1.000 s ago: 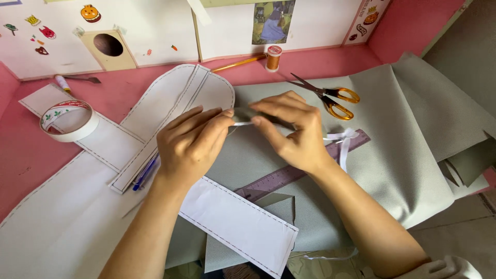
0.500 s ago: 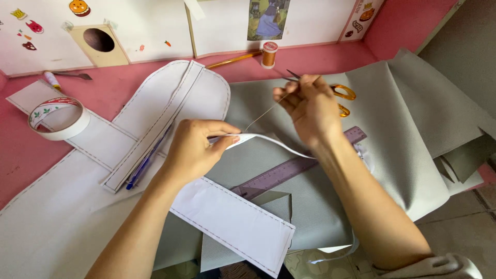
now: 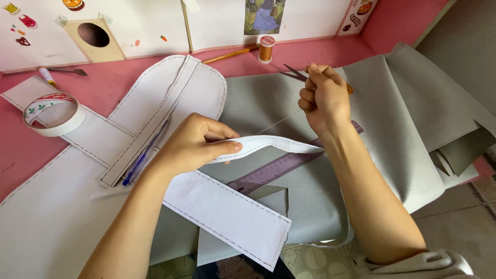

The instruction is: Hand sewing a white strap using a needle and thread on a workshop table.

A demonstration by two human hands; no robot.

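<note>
While the left hand (image 3: 194,144) is pinching the curved white paper strip (image 3: 268,144) above the grey cloth (image 3: 361,139), the right hand (image 3: 320,101), having risen, is drawing a thin thread (image 3: 276,123) taut, fingers clamped.

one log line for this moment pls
left hand pinches white strip | right hand raised, pulling thread taut | scissors behind right hand | ruler on grey fabric
</note>
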